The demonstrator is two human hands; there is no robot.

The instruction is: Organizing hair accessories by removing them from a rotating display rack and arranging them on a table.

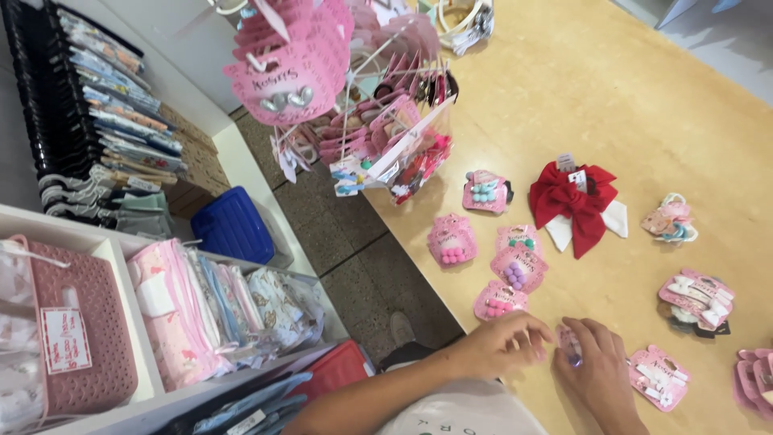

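Head view only. Both hands sit at the near edge of the counter point(612, 97), close together. Left hand point(503, 342) has fingers curled down, tips meeting the right hand's; right hand point(600, 366) is curled too, and between them they pinch a small pale purple hair clip point(570, 348). Blurred, so which fingers actually bear on it I cannot tell. The clip is off its card, just above the counter surface, directly between the two sets of fingertips.

Landmark: red bow point(576, 201), lying flat mid-counter over a white backing. Nearer the hands than the bow and a little left of it, four pink cards with pom-pom clips point(499, 270) are laid out singly. Left of the bow, one more pink card with pale blue pom-poms point(485, 192). Right of the bow, a pastel bundle of clips point(670, 219); nearer than that, a pink card with white bow clips point(696, 296). Another pink card with white clips point(660, 377) lies just beside the right hand. Beyond the bow to the left, a rotating display rack point(354, 89) hangs full of pink cards.

Progress, as a judgement: several cards are spread out flat already, rack is loaded, only the one clip is in hand; whether it is coming off or going onto a card is unclear.
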